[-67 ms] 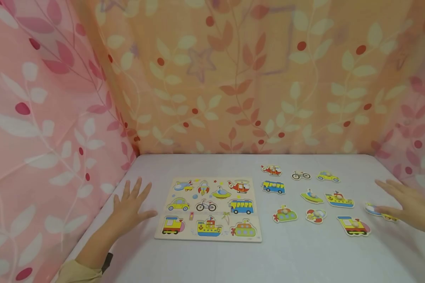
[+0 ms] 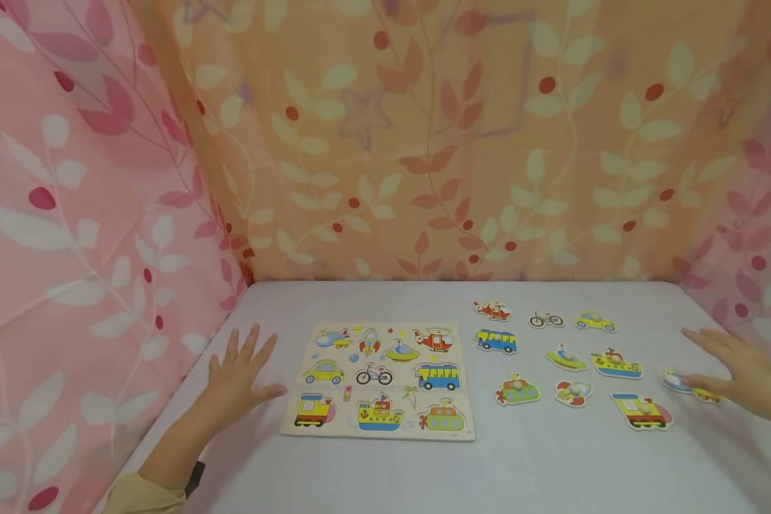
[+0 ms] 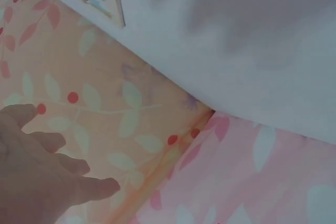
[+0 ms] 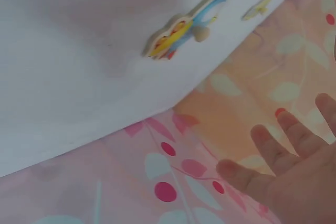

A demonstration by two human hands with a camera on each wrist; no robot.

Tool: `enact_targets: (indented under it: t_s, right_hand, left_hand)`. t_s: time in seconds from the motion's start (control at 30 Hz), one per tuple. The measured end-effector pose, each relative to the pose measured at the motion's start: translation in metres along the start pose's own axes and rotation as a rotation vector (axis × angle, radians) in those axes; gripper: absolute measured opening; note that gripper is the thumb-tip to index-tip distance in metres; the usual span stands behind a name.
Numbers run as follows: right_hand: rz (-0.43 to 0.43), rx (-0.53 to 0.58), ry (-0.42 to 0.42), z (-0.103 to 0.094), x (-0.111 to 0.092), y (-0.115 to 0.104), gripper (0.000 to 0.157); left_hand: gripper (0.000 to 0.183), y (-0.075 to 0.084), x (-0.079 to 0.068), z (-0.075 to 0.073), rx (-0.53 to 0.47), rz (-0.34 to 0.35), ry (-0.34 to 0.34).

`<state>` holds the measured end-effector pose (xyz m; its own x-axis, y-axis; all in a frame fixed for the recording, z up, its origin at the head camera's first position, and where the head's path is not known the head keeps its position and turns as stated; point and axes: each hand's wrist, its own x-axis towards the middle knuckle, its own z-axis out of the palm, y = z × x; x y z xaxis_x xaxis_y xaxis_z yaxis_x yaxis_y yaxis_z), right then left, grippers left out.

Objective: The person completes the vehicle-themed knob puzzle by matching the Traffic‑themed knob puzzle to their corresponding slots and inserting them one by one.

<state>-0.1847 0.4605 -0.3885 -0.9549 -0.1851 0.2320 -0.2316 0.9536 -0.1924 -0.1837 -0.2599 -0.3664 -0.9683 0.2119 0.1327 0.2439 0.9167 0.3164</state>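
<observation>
My left hand (image 2: 234, 375) hovers with fingers spread, just left of a wooden puzzle board (image 2: 385, 432) printed with vehicles. Nothing is in its grasp. At the right side my right hand (image 2: 745, 371) has its fingers stretched out and overlaps the airplane piece (image 2: 677, 381) in the head view. That airplane piece (image 4: 181, 30) lies on the table in the right wrist view, its round knob showing, apart from the fingers. Closest to it are the train piece (image 2: 642, 412) and the ship piece (image 2: 617, 364).
Other knobbed pieces lie right of the board: a helicopter (image 2: 493, 309), bus (image 2: 496, 340), bicycle (image 2: 546, 319), yellow car (image 2: 595, 321), flying saucer (image 2: 567, 357), submarine (image 2: 517, 390) and rocket (image 2: 573, 392). Floral curtains (image 2: 424, 143) enclose the white table (image 2: 385, 478) at the back and sides.
</observation>
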Motion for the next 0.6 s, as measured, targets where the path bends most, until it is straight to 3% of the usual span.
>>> enact_targets:
  t_s: [0.37, 0.6]
  right_hand:
    - [-0.067, 0.104, 0.061, 0.010, 0.002, 0.019, 0.063]
    - [0.050, 0.102, -0.130, 0.004, 0.008, 0.031, 0.056]
  left_hand:
    - [0.089, -0.012, 0.001, 0.018, -0.021, 0.106, -0.055]
    - [0.090, -0.019, 0.005, 0.030, 0.004, 0.100, -0.152]
